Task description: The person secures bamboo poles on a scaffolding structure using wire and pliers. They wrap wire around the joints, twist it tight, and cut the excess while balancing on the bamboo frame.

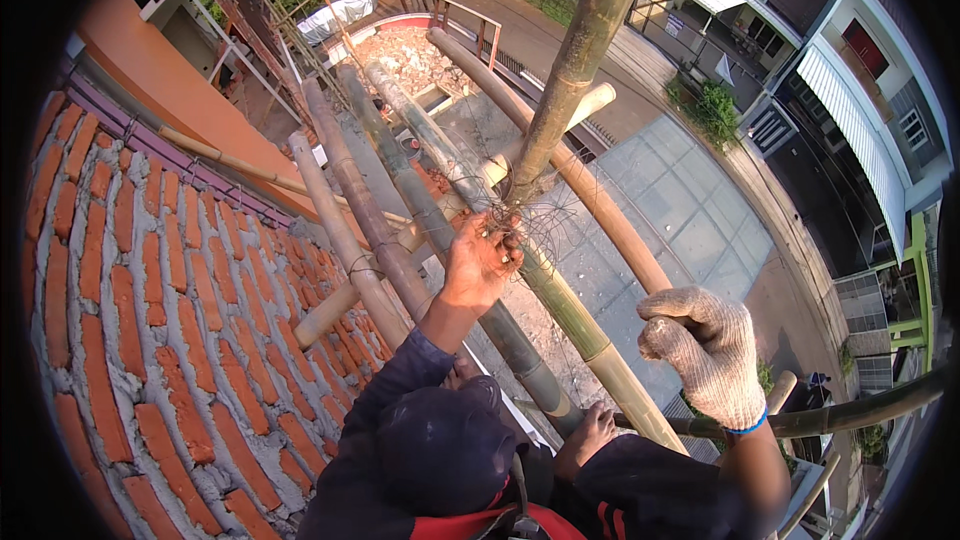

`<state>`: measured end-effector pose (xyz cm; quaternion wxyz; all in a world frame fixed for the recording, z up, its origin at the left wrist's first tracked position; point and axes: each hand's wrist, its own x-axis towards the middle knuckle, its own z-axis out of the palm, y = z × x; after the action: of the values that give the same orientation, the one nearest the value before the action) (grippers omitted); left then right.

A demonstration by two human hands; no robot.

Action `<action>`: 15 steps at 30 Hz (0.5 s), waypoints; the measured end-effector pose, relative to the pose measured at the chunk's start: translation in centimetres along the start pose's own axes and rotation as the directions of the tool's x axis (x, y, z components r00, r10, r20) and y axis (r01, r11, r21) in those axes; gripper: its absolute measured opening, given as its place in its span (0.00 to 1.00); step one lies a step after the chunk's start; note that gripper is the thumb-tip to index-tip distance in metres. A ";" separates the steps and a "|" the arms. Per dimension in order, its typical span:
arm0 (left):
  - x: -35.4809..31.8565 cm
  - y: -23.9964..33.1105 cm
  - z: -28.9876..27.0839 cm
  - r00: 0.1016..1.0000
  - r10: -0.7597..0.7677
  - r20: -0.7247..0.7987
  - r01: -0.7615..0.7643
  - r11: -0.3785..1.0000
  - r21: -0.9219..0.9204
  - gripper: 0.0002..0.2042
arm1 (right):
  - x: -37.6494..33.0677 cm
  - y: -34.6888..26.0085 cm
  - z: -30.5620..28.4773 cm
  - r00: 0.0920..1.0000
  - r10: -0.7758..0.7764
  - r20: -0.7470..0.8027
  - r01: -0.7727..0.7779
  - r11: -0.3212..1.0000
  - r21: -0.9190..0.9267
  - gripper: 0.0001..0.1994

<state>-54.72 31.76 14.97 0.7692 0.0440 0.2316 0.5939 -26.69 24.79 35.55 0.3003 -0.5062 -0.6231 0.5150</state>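
Note:
My left hand (pixel 478 265), bare, is closed at a tangle of thin dark wire (pixel 548 230). Its fingers curl in at the foot of an upright bamboo post (pixel 575 70), where the post meets a green bamboo pole (pixel 575 315). Out to the right, my right hand (pixel 705 340) wears a knitted cream work glove with a blue cuff. It is held as a fist above the ground far below, apart from the poles. Whatever lies inside its curled fingers is hidden.
Several long bamboo poles (pixel 370 195) run side by side beneath me, crossed by others. A bare foot (pixel 590 432) rests by them. A rough brick wall (pixel 150 340) rises at left. Far below lie a paved yard (pixel 680 210), a rubble heap (pixel 425 50) and a road.

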 end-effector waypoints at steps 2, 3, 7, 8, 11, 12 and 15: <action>-0.6 -0.4 0.9 0.999 -0.011 -0.047 0.012 1.000 0.027 0.14 | 0.5 0.9 0.2 0.996 0.047 0.071 -0.041 0.996 -0.080 0.14; -0.7 -0.5 1.4 1.000 -0.009 0.015 0.009 0.999 0.033 0.14 | 0.8 1.4 0.6 0.995 0.064 0.073 -0.056 0.993 -0.101 0.15; -1.0 -0.9 2.3 0.997 -0.071 0.022 0.071 0.997 0.021 0.13 | 2.3 3.0 2.4 0.981 -0.181 -0.075 0.157 0.956 -0.247 0.19; -1.1 -1.0 2.3 0.996 -0.081 0.043 0.081 0.997 0.020 0.13 | 2.7 3.4 2.8 0.966 -0.238 -0.104 0.197 0.933 -0.300 0.19; -1.2 -1.3 2.2 0.990 -0.099 0.098 0.098 0.995 0.015 0.13 | 3.4 4.3 3.3 0.955 -0.269 -0.127 0.242 0.950 -0.194 0.16; -1.3 -1.4 2.1 0.988 -0.102 0.113 0.101 0.995 0.012 0.14 | 3.5 4.5 3.3 0.964 -0.227 -0.137 0.199 0.962 -0.189 0.15; -1.6 -1.7 2.1 0.987 -0.093 0.131 0.087 0.995 0.048 0.14 | 3.5 4.8 3.5 0.977 -0.189 -0.100 0.183 0.981 -0.068 0.14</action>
<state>-52.63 30.21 16.79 0.8079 0.0891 0.1940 0.5493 -29.40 26.68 29.48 0.3647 -0.4810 -0.6658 0.4386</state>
